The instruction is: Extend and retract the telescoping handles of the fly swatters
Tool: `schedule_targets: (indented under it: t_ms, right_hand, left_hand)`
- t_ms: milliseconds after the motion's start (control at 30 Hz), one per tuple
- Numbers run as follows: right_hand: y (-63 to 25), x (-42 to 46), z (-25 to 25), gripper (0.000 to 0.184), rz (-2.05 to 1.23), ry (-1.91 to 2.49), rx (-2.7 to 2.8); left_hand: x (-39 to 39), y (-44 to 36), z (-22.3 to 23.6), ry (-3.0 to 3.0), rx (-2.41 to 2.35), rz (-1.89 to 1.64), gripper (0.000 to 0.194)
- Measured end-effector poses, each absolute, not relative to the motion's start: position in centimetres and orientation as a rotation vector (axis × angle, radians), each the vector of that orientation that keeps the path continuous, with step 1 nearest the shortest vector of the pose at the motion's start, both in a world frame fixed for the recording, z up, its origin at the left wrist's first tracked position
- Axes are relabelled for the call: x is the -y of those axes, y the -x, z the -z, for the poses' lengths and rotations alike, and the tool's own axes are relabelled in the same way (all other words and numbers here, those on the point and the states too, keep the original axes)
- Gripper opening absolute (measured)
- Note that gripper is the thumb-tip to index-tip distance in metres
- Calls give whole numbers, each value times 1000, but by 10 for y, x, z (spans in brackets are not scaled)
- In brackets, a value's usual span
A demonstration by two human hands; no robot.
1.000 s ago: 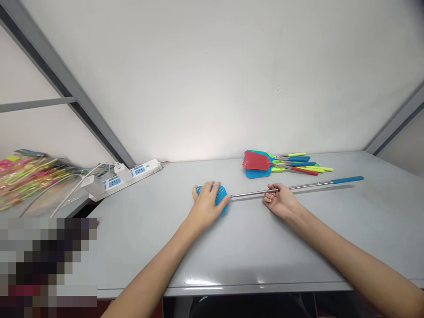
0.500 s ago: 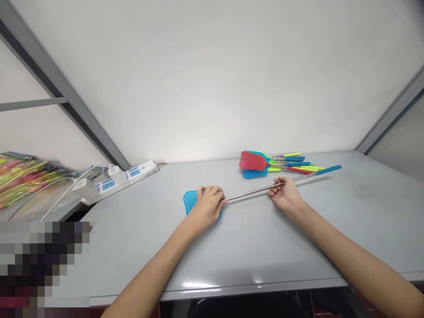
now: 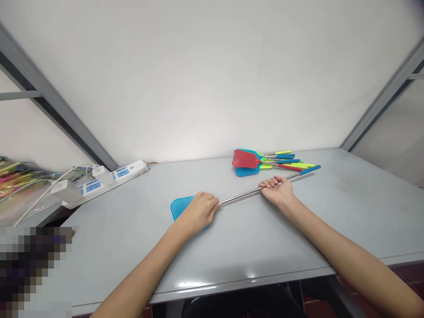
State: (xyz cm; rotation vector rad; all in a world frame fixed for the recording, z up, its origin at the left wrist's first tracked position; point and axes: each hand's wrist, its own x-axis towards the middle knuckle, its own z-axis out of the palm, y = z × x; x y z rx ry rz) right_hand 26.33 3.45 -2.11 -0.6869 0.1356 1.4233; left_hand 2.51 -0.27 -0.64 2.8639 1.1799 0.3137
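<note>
A blue fly swatter (image 3: 180,206) with a long metal telescopic rod lies across the grey table (image 3: 251,238). My left hand (image 3: 198,212) is closed over the swatter's head where the rod joins it. My right hand (image 3: 276,190) is wrapped round the metal rod (image 3: 240,197) farther right, close to the blue grip end (image 3: 309,169). The rod runs slanted, rising toward the back right.
A pile of red, blue and green fly swatters (image 3: 261,161) with short handles lies behind the right hand near the wall. A white power strip (image 3: 106,179) with plugs and cables sits at the back left. Colourful packets (image 3: 11,176) lie at the far left edge.
The rod has become shorter, its blue grip end drawn in from far right toward my right hand. The swatter head has slid left, and my left hand now covers less of it.
</note>
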Motion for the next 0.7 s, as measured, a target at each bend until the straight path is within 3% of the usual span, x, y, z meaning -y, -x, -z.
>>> schedule_targets:
  t_ms: [700]
  right_hand:
    - [-245, -17, 18, 32, -1362, 596, -139]
  left_hand:
    - [9, -24, -4, -2795, -1179, -252, 29]
